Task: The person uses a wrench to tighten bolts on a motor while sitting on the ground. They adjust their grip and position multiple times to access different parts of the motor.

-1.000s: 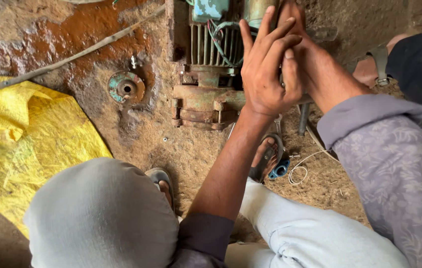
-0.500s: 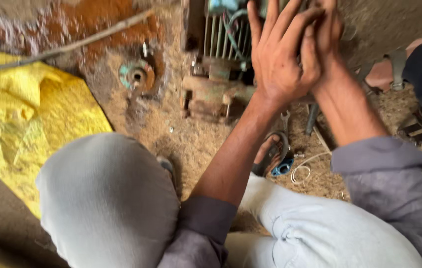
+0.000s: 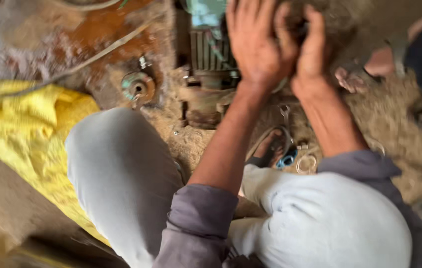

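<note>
Both hands, left hand (image 3: 255, 47) and right hand (image 3: 312, 52), are staying pressed together above the rusty motor (image 3: 206, 74), now seemingly cupping something dark I cannot identify.

Yellow sack (image 3: 27, 129); rusty brown motor (image 3: 206, 94); pale grey trousers (image 3: 121, 173); purple-grey sleeves (image 3: 196, 223).
</note>
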